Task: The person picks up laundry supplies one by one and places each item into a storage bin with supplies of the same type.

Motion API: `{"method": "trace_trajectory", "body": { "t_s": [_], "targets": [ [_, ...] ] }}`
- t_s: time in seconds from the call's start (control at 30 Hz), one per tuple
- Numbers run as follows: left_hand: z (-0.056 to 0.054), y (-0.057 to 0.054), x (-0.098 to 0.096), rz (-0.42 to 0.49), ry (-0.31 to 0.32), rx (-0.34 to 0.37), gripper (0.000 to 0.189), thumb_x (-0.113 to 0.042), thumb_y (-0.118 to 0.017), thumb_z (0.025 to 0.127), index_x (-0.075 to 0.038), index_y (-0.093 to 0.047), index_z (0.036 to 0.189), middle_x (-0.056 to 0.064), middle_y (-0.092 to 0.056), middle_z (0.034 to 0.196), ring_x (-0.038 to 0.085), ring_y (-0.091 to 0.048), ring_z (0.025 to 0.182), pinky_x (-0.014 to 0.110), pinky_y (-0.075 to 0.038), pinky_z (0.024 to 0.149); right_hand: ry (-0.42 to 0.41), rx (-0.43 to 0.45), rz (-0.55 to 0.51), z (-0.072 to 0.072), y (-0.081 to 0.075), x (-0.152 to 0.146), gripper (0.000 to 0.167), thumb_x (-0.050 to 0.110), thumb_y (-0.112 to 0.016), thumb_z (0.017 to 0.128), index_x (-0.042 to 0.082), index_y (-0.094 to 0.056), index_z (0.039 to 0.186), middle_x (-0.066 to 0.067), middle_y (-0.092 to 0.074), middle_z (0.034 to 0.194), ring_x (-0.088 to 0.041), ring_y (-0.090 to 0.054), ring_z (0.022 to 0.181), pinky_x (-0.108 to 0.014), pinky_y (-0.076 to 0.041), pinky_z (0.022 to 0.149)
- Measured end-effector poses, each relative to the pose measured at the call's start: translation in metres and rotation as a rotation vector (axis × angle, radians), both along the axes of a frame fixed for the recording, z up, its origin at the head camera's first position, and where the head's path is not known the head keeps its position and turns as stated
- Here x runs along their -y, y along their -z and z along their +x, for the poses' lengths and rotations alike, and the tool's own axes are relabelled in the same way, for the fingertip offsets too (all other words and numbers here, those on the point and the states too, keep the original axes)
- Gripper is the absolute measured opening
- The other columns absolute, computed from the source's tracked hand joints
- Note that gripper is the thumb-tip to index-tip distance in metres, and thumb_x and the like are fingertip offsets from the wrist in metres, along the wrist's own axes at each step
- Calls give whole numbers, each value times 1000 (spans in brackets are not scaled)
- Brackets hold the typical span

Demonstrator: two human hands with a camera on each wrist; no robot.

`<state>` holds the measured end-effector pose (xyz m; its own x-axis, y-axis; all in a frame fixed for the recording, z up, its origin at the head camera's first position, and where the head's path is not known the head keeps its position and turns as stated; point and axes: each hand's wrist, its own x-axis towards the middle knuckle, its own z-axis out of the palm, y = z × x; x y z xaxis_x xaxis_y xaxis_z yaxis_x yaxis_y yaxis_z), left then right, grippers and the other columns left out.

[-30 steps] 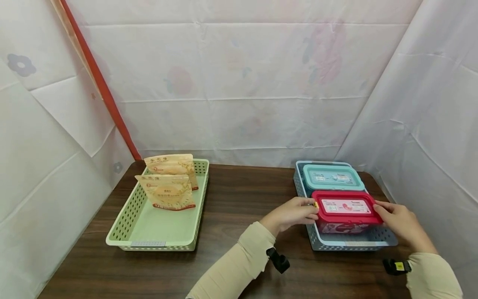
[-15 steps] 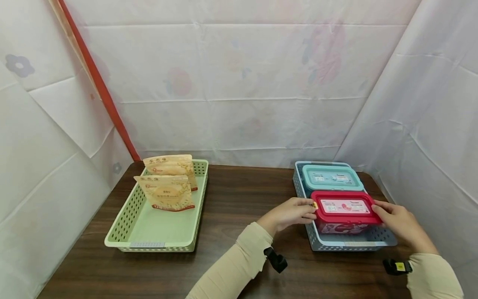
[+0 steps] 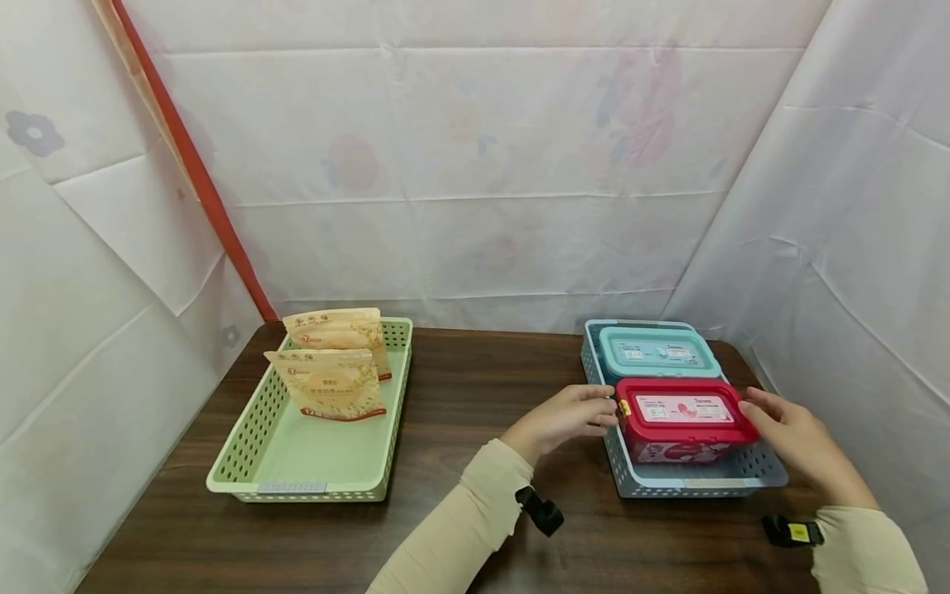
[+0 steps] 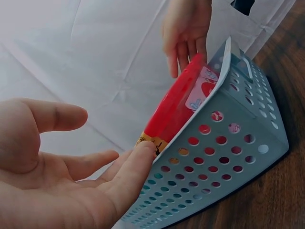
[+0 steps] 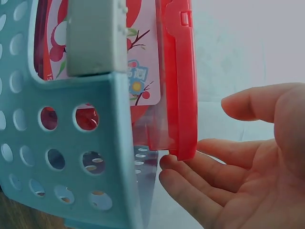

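A red lidded plastic box with a pink label sits in the blue perforated basket. Behind it in the same basket lies a teal lidded box. My left hand is at the red box's left end, fingers loosely extended and thumb apart. In the left wrist view, one fingertip overlaps the box's yellow sticker at the basket rim. At the opposite end is my right hand, its fingers spread and relaxed beside the red lid, with neither thumb pressing on it.
On the left of the dark wooden table stands a green perforated basket. Two beige pouches, a front pouch and a rear pouch, stand in it. White cloth hangs behind and on both sides.
My left hand has drawn back slightly to the left from the red box. My right hand's fingers have loosened off its right end. The box stays in place in the basket.
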<state>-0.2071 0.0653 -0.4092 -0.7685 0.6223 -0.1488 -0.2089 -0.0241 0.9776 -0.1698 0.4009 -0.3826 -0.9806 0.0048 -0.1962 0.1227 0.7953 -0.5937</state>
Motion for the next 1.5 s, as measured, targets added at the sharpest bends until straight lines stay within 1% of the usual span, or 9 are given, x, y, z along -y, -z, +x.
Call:
{"method": "trace_trajectory", "body": {
  "t_s": [0.17,0.43,0.7,0.77,0.93,1.0,1.07,1.23,1.5],
  "targets": [
    [-1,-2,3,4,-3,-6,49,-15,-51,105,5,-41,149,17,-56,138,30,-60,121,39,-50,100,0,-22,3,1,-1,2,78,47,-36,107,-15,-18,152,-46,-26,145,-61,-33,127,-70,-44,92],
    [-2,-2,5,0,-11,-19,50,-16,-51,105,4,-41,149,19,-53,141,31,-59,123,38,-49,101,-5,-56,-2,4,-3,4,77,46,-37,107,-12,-17,153,-46,-26,146,-62,-32,128,-71,-44,91],
    [-4,-3,6,-13,-21,-39,49,-19,-52,105,2,-44,148,17,-53,141,31,-57,125,41,-47,104,8,-111,-35,7,-3,7,74,43,-39,107,-9,-17,155,-44,-29,146,-61,-33,127,-71,-45,90],
    [-4,-4,7,-31,-25,-56,49,-21,-52,105,1,-45,148,16,-54,141,29,-57,124,40,-48,103,11,-130,-46,7,-3,8,73,42,-40,107,-9,-18,155,-43,-29,146,-61,-33,127,-72,-44,90],
    [-1,-7,11,-118,-49,-114,49,-28,-55,104,-6,-49,148,7,-58,137,19,-59,120,36,-49,101,19,-169,-79,8,-5,16,71,41,-41,107,-6,-20,156,-40,-30,148,-59,-33,129,-73,-42,92],
    [0,-8,13,-134,-52,-134,49,-30,-55,104,-8,-49,148,5,-59,136,17,-59,120,36,-49,101,20,-183,-95,7,-7,20,70,41,-42,107,-5,-21,156,-39,-31,149,-58,-34,130,-73,-40,93],
    [0,-9,16,-125,-49,-146,49,-29,-54,104,-7,-48,148,7,-57,138,17,-58,121,37,-48,102,16,-195,-109,7,-8,25,69,40,-42,107,-4,-22,157,-38,-32,150,-57,-34,130,-74,-39,93],
    [-2,-8,22,-86,-50,-154,49,-26,-53,105,-4,-46,149,15,-50,146,24,-56,126,40,-46,105,19,-208,-141,5,-8,36,68,40,-43,107,-3,-25,157,-36,-35,149,-53,-35,130,-73,-37,97],
    [-5,-10,37,-71,-103,-150,45,-26,-53,105,-8,-50,147,9,-54,143,25,-55,127,43,-45,105,4,-231,-163,0,-7,57,67,39,-45,107,-2,-27,156,-35,-36,149,-53,-33,133,-75,-33,98]
  ]
}}
